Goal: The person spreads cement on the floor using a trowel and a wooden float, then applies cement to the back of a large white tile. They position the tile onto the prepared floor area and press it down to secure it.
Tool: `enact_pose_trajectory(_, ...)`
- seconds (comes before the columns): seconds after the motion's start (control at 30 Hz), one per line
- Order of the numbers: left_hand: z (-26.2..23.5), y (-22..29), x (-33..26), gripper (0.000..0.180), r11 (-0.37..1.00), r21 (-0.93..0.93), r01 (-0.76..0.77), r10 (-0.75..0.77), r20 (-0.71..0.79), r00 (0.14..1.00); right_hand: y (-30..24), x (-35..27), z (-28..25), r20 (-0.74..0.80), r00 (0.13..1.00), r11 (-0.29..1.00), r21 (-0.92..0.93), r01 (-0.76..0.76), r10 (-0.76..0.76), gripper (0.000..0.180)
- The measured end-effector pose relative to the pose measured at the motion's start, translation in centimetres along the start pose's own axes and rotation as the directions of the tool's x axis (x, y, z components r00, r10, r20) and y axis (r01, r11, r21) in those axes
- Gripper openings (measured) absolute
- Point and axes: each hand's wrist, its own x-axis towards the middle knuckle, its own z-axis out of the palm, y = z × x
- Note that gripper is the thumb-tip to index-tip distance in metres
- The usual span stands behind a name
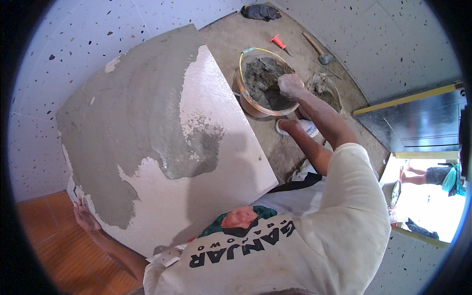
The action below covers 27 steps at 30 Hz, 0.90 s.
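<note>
A large tile (226, 189) leans in front of me, its pale back partly coated with smeared grey mortar (132, 98). At its lower left edge my left hand (86, 216) is closed on the rim, the fingers partly hidden by it. My right hand (291, 86) is a fist over the orange-rimmed bucket (260, 110), which is filled with wet grey mortar (260, 78). Whatever that fist holds is hidden. A yellow wire handle (241, 61) rises at the bucket's far left.
Beside the bucket stands a smaller mortar-smeared container (324, 88). Farther off lie a red-handled tool (279, 43), a mallet (322, 55) and a dark bundle (260, 12). Speckled tiles cover the walls. A dark door (423, 123) stands right; another person's legs (415, 177) show outside.
</note>
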Motion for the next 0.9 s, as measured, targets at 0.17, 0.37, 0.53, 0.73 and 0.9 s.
enact_pose_trajectory(0.17, 1.8, 0.3, -0.4, 0.061, 0.997, -0.048, 0.06, -0.052, 0.148, 0.988, 0.4, -0.4, 0.8, 0.277, 0.94, 0.868, 0.395, -0.3, 0.199, 0.046)
enact_pose_trajectory(0.37, 1.8, 0.7, 0.0, 0.062, 1.0, -0.027, -0.006, 0.005, -0.057, 0.998, 0.5, -2.2, -0.9, 0.394, 0.893, 0.627, 0.645, -0.438, 0.219, 0.049)
enact_pose_trajectory(0.53, 1.2, 0.4, 0.7, 0.061, 0.998, 0.05, -0.041, 0.045, -0.078, 0.996, 1.5, -4.3, -0.4, 0.359, 0.914, 0.455, 0.792, -0.406, 0.191, 0.048)
enact_pose_trajectory(0.73, -2.0, -1.1, 2.1, 0.061, 0.98, 0.153, -0.128, 0.127, 0.013, 0.992, 1.1, -8.5, -0.5, 0.19, 0.956, 0.387, 0.883, -0.266, 0.224, 0.043)
enact_pose_trajectory(0.9, 0.8, 0.7, 0.9, 0.057, 0.986, 0.149, -0.074, 0.083, -0.051, 0.995, -1.3, -14.1, -5.5, -0.035, 0.963, 0.501, 0.859, -0.107, 0.266, 0.036)
